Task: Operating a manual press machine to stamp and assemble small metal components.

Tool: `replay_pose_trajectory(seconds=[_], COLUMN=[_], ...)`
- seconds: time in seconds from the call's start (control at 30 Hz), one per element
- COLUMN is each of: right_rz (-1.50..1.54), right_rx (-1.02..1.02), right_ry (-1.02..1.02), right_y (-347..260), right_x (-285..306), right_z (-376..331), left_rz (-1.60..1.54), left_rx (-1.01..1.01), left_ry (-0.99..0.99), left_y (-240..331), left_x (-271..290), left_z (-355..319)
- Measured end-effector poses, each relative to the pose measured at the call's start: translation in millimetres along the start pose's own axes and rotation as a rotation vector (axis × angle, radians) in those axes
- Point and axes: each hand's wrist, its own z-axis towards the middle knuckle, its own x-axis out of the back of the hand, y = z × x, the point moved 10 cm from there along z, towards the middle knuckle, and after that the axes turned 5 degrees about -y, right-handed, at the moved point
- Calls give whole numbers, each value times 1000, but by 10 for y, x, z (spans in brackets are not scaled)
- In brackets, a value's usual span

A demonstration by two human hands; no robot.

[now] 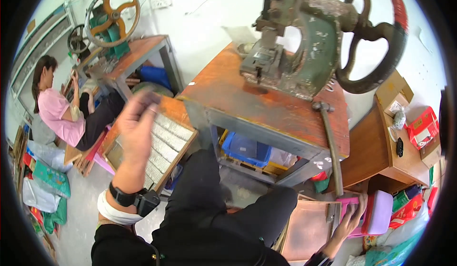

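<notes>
My left hand (135,128) is raised over a wooden tray (188,142) that holds rows of small silvery pieces (166,135). Its fingers are bent and smeared by motion, so I cannot make out whether anything is between them. Low on the right, my right hand (349,223) reaches along the edge of a shallow wooden-rimmed tray (304,230) with a copper-coloured bottom. The fingers there are extended and a little apart. A green hand press (316,42) with a large handwheel (395,32) stands on the worn orange-topped bench in front of me.
A hammer (328,142) lies over the bench's (223,94) right edge, its handle projecting toward me. A blue bin (245,149) sits underneath. Right are a wooden cabinet (371,144) and a pink-purple stool (378,213). A person in pink (62,116) sits left by another press (112,28).
</notes>
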Motion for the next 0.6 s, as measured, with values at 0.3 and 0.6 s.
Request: replay_pose_trajectory(seconds=[0.3, 0.6], right_rz=[-698, -580], right_rx=[263, 55], right_ry=[-298, -452], right_y=[-171, -593], right_x=[-1187, -1117], right_z=[626, 365], left_rz=[-734, -611], left_rx=[-135, -498], left_ry=[-166, -869], left_y=[1199, 1923], left_x=[1128, -541], left_z=[605, 865])
